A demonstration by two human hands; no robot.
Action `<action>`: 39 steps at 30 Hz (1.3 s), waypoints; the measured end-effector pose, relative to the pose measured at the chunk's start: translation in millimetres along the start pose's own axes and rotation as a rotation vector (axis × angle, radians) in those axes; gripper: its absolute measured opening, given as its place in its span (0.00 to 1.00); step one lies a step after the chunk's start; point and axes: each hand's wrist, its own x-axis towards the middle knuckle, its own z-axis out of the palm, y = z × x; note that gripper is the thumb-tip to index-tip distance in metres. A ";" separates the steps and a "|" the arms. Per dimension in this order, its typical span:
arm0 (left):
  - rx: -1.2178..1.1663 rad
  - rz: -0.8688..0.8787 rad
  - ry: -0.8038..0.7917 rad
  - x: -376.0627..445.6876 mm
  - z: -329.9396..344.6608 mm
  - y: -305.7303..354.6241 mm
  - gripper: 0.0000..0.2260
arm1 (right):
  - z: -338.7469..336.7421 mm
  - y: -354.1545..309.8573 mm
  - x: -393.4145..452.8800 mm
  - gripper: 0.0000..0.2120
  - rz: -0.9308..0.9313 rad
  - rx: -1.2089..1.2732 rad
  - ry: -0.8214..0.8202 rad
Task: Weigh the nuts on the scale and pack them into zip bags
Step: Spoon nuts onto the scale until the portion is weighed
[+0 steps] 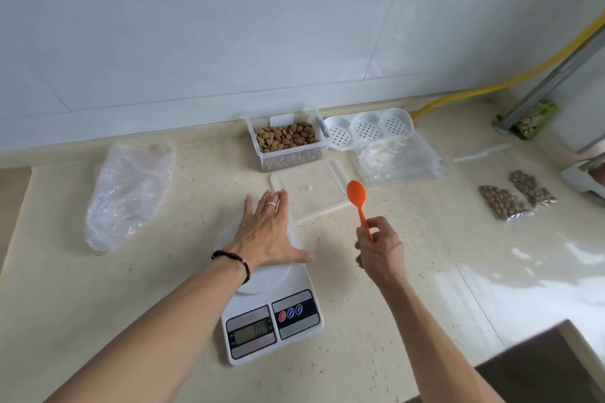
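A white digital scale [273,320] stands on the counter in front of me, its display lit. My left hand [265,232] lies flat and spread over the scale's round platform, holding nothing. My right hand [379,248] grips the handle of an orange spoon [357,198], bowl up and empty. A clear tub of brown nuts [286,140] sits at the back by the wall, its flat clear lid [311,193] lying in front of it. A stack of empty zip bags [401,160] lies right of the lid. Two filled bags of nuts [517,198] rest far right.
A crumpled clear plastic bag [127,193] lies at the left. White perforated trays [370,129] sit by the wall, with a yellow hose [491,88] behind. A green packet [533,121] and a metal bar are at the back right. The counter edge drops off at bottom right.
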 end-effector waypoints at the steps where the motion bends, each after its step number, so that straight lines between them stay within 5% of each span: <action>1: 0.008 0.014 0.002 3.1 -1.1 0.4 0.63 | 1.2 -6.7 2.1 0.04 0.017 0.026 -0.029; 10: -0.245 0.130 0.177 -9.1 -21.8 -11.5 0.56 | 40.9 -51.1 9.2 0.13 0.187 0.328 -0.342; 13: -0.340 0.162 0.247 -14.9 -31.7 -15.9 0.55 | 52.7 -65.6 8.1 0.08 0.179 0.375 -0.487; 23: -0.390 -0.121 0.185 -6.7 -63.6 -22.7 0.62 | 66.7 -108.5 27.5 0.04 -0.009 0.390 -0.529; 35: -0.376 -0.127 0.407 0.2 -86.7 -26.3 0.40 | 65.8 -127.0 57.0 0.06 -0.050 0.257 -0.605; 39: -0.357 -0.150 0.407 5.2 -86.0 -37.8 0.38 | 67.3 -132.0 66.1 0.09 0.037 0.249 -0.492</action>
